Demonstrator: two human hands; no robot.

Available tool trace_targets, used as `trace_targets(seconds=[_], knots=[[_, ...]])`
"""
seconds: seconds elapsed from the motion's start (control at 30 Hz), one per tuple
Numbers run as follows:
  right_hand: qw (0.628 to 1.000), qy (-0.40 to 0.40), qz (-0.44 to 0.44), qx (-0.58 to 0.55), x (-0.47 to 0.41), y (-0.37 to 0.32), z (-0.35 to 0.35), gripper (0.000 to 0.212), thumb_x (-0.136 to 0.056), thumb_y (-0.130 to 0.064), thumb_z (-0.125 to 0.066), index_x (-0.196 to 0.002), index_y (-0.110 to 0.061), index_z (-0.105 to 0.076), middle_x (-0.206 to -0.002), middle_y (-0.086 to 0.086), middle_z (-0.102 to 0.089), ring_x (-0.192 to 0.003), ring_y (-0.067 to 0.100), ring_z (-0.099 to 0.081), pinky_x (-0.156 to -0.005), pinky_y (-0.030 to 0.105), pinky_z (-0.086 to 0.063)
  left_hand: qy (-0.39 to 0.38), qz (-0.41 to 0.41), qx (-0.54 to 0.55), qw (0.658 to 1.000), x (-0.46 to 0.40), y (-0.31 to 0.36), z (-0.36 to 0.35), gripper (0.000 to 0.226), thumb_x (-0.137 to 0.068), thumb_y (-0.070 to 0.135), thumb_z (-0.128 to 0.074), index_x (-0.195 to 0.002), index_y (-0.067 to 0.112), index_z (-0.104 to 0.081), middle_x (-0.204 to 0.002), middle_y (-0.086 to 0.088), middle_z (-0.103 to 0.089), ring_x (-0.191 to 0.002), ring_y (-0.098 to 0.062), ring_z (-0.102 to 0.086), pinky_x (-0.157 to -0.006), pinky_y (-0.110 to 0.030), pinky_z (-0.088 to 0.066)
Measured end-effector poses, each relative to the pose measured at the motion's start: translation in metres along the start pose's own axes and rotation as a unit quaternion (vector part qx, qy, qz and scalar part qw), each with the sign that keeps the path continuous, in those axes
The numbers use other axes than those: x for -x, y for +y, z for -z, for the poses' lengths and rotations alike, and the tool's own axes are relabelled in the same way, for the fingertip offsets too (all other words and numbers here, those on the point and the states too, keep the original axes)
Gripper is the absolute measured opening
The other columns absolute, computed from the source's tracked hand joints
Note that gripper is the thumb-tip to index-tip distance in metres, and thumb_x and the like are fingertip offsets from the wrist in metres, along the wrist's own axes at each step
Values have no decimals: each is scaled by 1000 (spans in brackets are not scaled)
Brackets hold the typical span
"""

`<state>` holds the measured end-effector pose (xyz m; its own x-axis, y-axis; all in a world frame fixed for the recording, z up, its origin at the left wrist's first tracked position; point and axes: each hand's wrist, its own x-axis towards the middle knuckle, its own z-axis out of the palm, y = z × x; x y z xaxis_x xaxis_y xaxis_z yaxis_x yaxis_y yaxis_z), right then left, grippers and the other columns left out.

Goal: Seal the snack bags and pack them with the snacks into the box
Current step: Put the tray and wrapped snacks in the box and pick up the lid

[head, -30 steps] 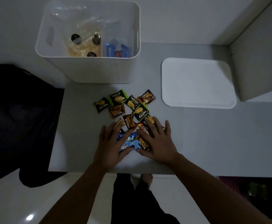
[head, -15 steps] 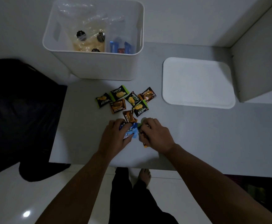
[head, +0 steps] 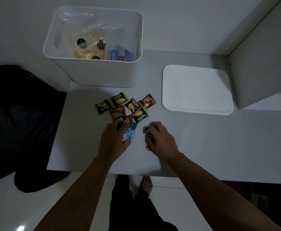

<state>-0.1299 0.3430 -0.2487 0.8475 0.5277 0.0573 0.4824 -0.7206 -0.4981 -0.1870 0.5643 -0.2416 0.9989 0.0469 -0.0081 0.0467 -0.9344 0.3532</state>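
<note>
Your left hand: fingers grasp blue packets.
Your right hand: fingers grasp snack packets.
Box: at 12 o'clock on the surface.

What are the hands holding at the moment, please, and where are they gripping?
The left hand clutches blue snack packets by their near ends; the right hand bunches brown-and-green packets, mostly hidden within its fingers.

One head-worn wide-angle view only, looking steeply down and forward over the table. Both hands sit near frame centre, at arm's length; the box lies beyond them, floor and feet beneath.
</note>
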Motion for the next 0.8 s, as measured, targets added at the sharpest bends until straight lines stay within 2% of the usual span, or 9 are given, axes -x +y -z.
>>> trace_targets(seconds=[0.07, 0.13, 0.2, 0.3, 0.37, 0.43, 0.53, 0.7, 0.8], knots=[[999, 12, -2, 43, 5, -2, 2, 39, -95, -52, -61, -121, -23, -64, -133, 3, -55, -110, 22, -55, -78, 39, -54, 11, 8, -21, 1000, 9, -1, -1, 59, -77, 52, -76, -127, 23, -60, -136, -11, -51, -114, -28, -50, -80, -39, -51], [994, -7, 11, 105, 14, -1, 0, 61, -89, -73, -54, -128, -26, -62, -142, 6, -53, -121, 25, -51, -87, 41, -46, 2, 14, -51, 999, 21, 0, -5, 69, -78, 70, -66, -131, 27, -59, -142, -11, -48, -122, -29, -47, -87, -40, -47], [986, -17, 40, 162, 23, 1, -6, 70, -86, -81, -49, -128, -27, -63, -144, 9, -54, -124, 30, -51, -87, 43, -42, 1, 8, -79, 997, 31, 1, -12, 66, -80, 73, -62, -129, 29, -60, -144, -10, -47, -125, -31, -47, -91, -42, -44], [981, 18, 70, 178, 25, 7, -15, 51, -94, -66, -53, -120, -25, -68, -136, 11, -61, -115, 33, -58, -78, 41, -41, 7, -3, -67, 998, 32, 1, -22, 49, -82, 54, -72, -120, 23, -64, -138, -13, -51, -115, -35, -53, -87, -44, -46], [983, 33, 94, 157, 18, 11, -19, 39, -98, -53, -57, -116, -21, -69, -130, 12, -63, -106, 32, -59, -72, 39, -44, -5, -2, -55, 998, 27, 4, -24, 54, -74, 42, -82, -120, 22, -64, -133, -14, -54, -109, -35, -57, -82, -42, -51], [985, 27, 117, 126, 7, 15, -16, 31, -99, -41, -59, -114, -17, -70, -126, 12, -64, -101, 29, -59, -61, 37, -49, -17, 6, -21, 1000, 18, 5, -20, 60, -67, 35, -89, -120, 23, -63, -128, -12, -55, -102, -31, -63, -71, -37, -55], [990, 4, 114, 81, -6, 18, -7, 22, -95, -31, -63, -111, -17, -65, -120, 12, -61, -93, 27, -58, -46, 33, -48, -38, 13, -3, 999, 4, 8, -10, 52, -69, 33, -90, -113, 25, -63, -122, -5, -54, -92, -23, -67, -59, -31, -55], [996, -10, 79, 28, -12, 13, -4, 26, -83, -21, -72, -104, -19, -57, -110, 9, -57, -80, 23, -57, -45, 32, -49, -45, 16, 45, 998, -2, 12, -3, 46, -68, 27, -91, -103, 21, -62, -116, -6, -54, -86, -25, -68, -60, -32, -55], [997, -15, 69, 17, -7, 7, -4, 19, -81, -14, -73, -96, -14, -62, -107, 9, -57, -73, 22, -57, -45, 30, -47, -43, 36, 95, 994, 2, 12, -4, 45, -69, 25, -90, -104, 19, -61, -116, -5, -52, -84, -26, -66, -61, -33, -56]])
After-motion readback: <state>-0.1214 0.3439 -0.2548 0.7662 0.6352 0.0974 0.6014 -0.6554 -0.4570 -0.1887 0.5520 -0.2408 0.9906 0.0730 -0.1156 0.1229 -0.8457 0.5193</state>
